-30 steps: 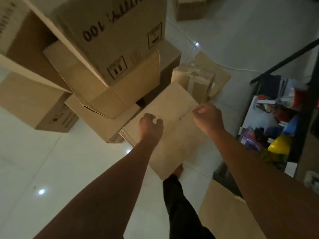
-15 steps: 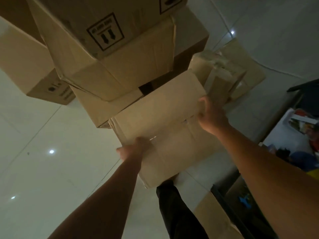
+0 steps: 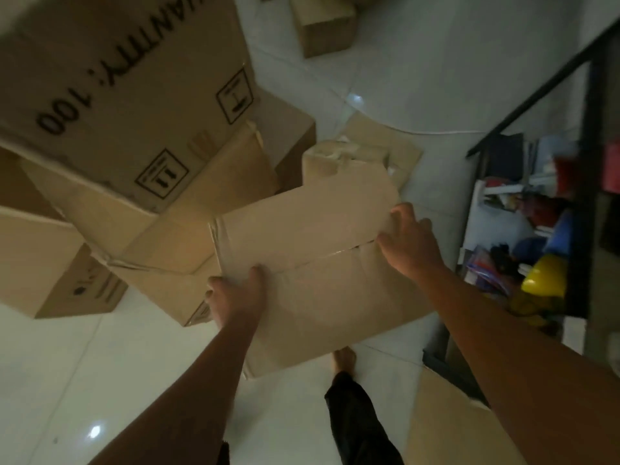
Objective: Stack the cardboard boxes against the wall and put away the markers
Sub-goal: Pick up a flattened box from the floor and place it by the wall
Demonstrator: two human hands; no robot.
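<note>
A plain closed cardboard box (image 3: 322, 276) fills the middle of the view, held off the white floor. My left hand (image 3: 236, 298) grips its left edge, thumb on top. My right hand (image 3: 407, 241) grips its right edge at the taped seam. To the left rises a stack of boxes: a large printed box (image 3: 127, 85) marked "100" sits on top of a plain box (image 3: 188, 209), with more boxes under and behind. A small taped box (image 3: 339, 159) shows just beyond the held box. No markers are recognisable.
A black metal shelf (image 3: 583, 196) with coloured items and a yellow object (image 3: 545, 276) stands on the right. A small box (image 3: 325, 25) lies far back on the floor. Flat cardboard (image 3: 449, 427) lies at lower right. My foot (image 3: 345, 359) is under the held box.
The hands went from hovering closed above the box to gripping its two side edges. The box now appears raised, and the view has tilted back up toward the stack.
</note>
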